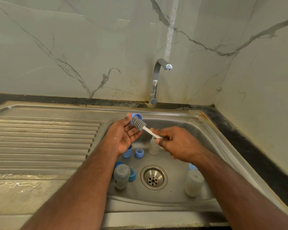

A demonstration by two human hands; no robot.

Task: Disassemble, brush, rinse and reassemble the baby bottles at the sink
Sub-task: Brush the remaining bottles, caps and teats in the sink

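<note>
My left hand [126, 135] holds a blue bottle cap [135, 117] by its fingertips over the sink basin. My right hand [176, 143] grips the white handle of a bottle brush [140, 124], whose grey bristle head sits in the cap's opening. In the basin below stand a clear bottle body [154, 146], a blue collar with a teat [138, 152] and a blue cup-shaped cap [128, 151]. Nearer me are a cloudy bottle [121, 175] with a blue teat ring [132, 175] beside it, and on the right a bottle turned upside down [194, 182].
The steel sink [181, 125] has a round drain [153, 177] in the middle. A chrome tap [156, 80] stands behind it with no water running. A ribbed draining board [40, 140] lies to the left. Marble-patterned walls close the back and right.
</note>
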